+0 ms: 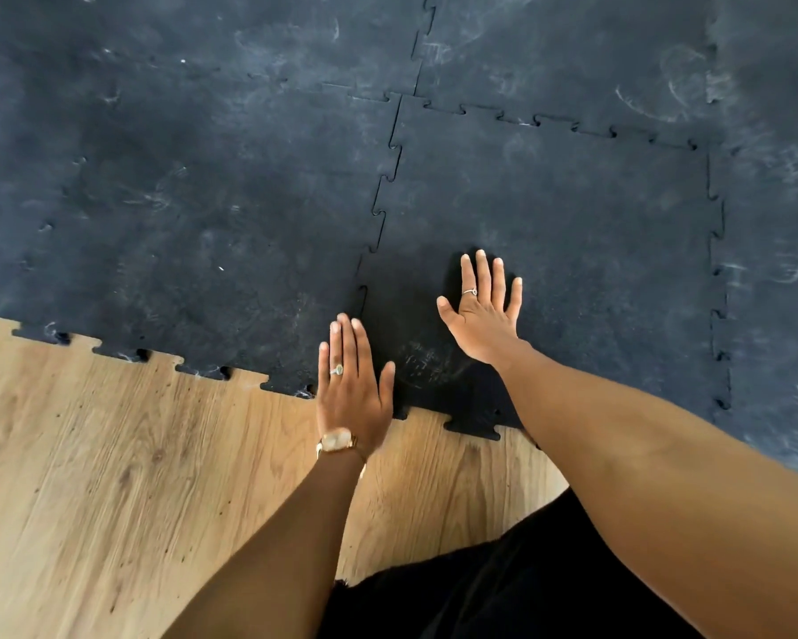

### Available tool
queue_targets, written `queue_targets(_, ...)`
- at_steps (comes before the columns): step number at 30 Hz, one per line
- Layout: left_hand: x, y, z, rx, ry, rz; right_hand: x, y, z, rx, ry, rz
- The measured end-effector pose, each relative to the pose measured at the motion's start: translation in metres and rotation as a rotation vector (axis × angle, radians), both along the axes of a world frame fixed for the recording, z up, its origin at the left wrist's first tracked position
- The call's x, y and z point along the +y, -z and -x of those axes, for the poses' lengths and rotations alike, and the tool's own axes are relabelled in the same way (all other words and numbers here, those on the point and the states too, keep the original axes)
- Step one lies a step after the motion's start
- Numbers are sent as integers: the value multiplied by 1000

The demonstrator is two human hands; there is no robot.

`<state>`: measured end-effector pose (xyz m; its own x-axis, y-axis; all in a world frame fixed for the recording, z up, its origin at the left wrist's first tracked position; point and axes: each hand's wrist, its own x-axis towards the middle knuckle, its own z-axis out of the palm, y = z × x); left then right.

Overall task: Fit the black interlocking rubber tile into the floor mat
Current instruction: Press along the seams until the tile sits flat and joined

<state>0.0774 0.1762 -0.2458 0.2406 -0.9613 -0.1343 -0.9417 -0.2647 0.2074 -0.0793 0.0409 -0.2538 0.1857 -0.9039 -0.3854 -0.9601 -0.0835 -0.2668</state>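
The black interlocking rubber tile [572, 214] lies flat among the other tiles of the floor mat [203, 177], its toothed edges meshed with neighbours on the left, far and right sides. My left hand [353, 389] rests palm down, fingers spread, over the near end of the tile's left seam. My right hand [484, 311] presses flat on the tile's near left part, fingers spread. Neither hand holds anything.
Light wooden floor [111, 477] shows below the mat's jagged near edge [203, 371]. The mat fills the upper part of the view, scuffed with pale marks. My dark clothing [503, 592] shows at the bottom.
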Motion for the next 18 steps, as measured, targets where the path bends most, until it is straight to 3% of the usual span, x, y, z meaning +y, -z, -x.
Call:
queue_targets(4,28,-6,4,-4,29,-43,-4,-1,1,9,-20,-54)
queue_targets(12,5,-13,-11,-80,166,-167,-4,-3,-1,27,-29,-69)
queue_targets(18,2,-17,-6,-73,121,-112,-4,-3,-1,31,-30,-80)
